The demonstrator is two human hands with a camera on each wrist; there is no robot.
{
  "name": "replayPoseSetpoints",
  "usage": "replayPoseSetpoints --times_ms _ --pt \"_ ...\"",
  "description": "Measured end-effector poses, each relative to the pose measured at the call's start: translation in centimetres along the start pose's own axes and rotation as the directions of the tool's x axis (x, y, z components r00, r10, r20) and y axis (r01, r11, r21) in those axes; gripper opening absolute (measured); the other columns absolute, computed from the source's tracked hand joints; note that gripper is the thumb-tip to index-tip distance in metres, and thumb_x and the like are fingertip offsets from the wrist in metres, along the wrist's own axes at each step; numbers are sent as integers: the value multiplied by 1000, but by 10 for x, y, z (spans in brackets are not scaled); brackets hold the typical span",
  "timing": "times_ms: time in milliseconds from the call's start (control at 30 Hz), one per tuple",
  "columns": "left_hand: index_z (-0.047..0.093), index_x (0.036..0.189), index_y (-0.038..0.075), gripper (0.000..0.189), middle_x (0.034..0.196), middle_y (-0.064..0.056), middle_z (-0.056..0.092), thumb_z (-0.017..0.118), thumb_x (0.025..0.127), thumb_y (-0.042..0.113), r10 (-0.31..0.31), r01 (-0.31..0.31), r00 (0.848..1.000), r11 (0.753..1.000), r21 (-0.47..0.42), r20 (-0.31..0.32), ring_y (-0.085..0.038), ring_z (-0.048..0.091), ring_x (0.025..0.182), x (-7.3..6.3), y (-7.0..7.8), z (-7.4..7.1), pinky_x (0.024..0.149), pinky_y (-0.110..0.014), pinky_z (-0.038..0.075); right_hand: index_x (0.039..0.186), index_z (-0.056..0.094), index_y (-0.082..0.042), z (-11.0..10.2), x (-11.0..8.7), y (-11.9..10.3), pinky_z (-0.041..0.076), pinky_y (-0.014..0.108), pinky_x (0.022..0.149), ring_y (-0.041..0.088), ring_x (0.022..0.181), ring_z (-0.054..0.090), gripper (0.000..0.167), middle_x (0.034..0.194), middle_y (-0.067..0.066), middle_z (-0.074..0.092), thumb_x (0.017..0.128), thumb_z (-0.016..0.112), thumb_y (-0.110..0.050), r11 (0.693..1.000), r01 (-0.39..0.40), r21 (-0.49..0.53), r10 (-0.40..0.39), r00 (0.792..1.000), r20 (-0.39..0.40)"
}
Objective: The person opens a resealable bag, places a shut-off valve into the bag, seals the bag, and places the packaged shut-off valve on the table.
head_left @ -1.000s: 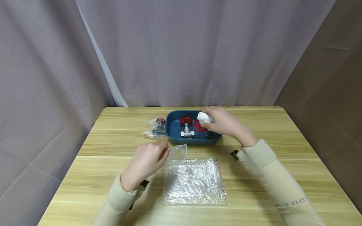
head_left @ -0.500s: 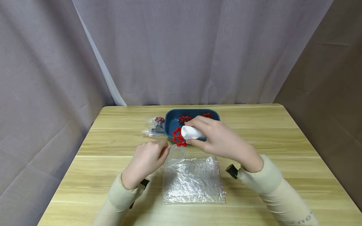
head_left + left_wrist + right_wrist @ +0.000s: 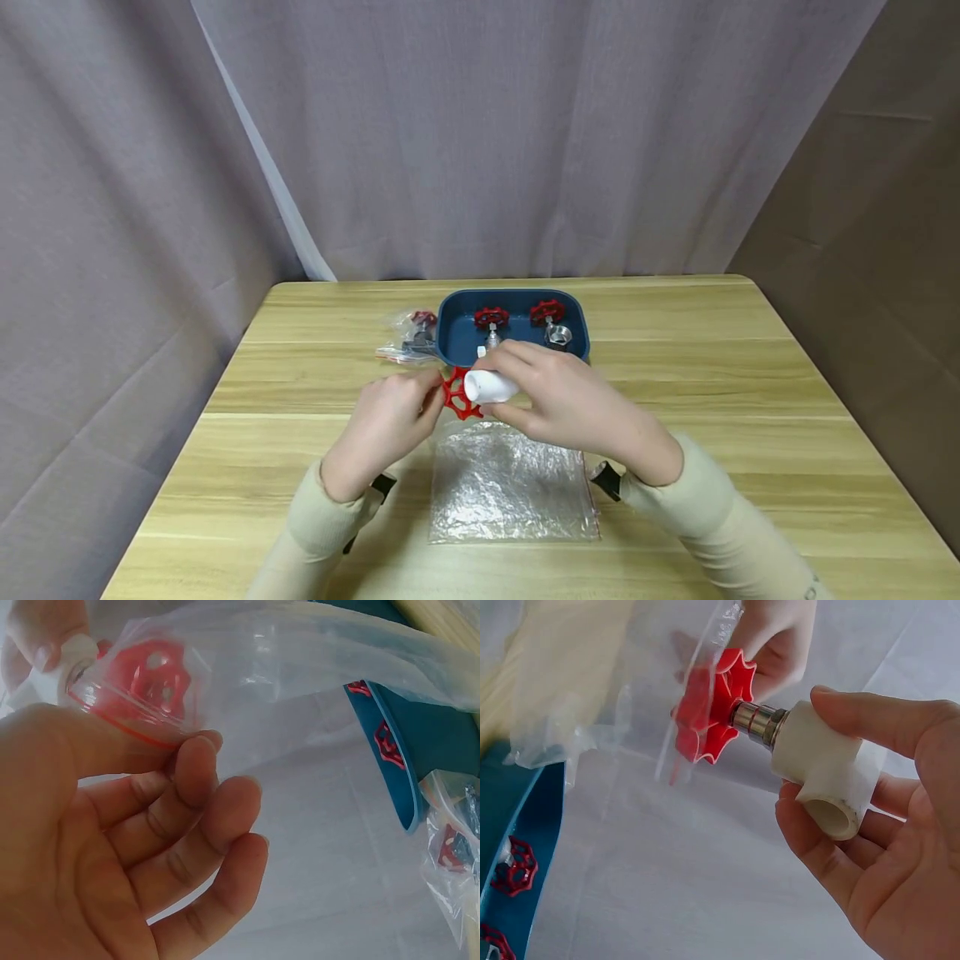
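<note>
My right hand (image 3: 558, 400) grips the white plastic body of a valve (image 3: 817, 754) between thumb and fingers. Its red handwheel (image 3: 714, 709) points left, partly inside the mouth of a clear zip bag (image 3: 255, 660). That bag's red-striped edge is pinched between thumb and forefinger of my left hand (image 3: 390, 425), the other fingers loosely bent. In the left wrist view the handwheel shows through the plastic. Close behind both hands stands a blue tray (image 3: 517, 298), holding metal valves with dark red wheels (image 3: 491, 317).
Flat on the wooden table (image 3: 712, 358) in front of me lie clear zip bags (image 3: 513, 492). Left of the tray is a bagged valve (image 3: 420, 333). A grey curtain (image 3: 480, 142) hangs behind the table.
My right hand has lifted the white valve out of the tray and brought it left and nearer, its wheel now at the bag's mouth. My left hand has stayed put, pinching the bag.
</note>
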State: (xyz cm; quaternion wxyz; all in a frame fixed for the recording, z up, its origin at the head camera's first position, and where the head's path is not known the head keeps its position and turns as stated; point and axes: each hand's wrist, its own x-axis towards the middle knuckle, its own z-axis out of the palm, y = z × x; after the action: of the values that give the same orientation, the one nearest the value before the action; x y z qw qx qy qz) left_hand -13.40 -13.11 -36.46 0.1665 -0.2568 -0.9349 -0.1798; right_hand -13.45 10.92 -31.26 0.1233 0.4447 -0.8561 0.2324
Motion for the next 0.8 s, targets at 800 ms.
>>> replayPoseSetpoints --times_ms 800 --pt "51 77 19 23 60 11 38 62 98 17 61 -67 994 996 -63 -93 -6 37 49 -2 8 -2 43 -24 31 116 65 -10 25 -11 -3 55 30 84 17 106 60 35 116 1 65 86 81 -18 985 165 -49 -166 986 -26"
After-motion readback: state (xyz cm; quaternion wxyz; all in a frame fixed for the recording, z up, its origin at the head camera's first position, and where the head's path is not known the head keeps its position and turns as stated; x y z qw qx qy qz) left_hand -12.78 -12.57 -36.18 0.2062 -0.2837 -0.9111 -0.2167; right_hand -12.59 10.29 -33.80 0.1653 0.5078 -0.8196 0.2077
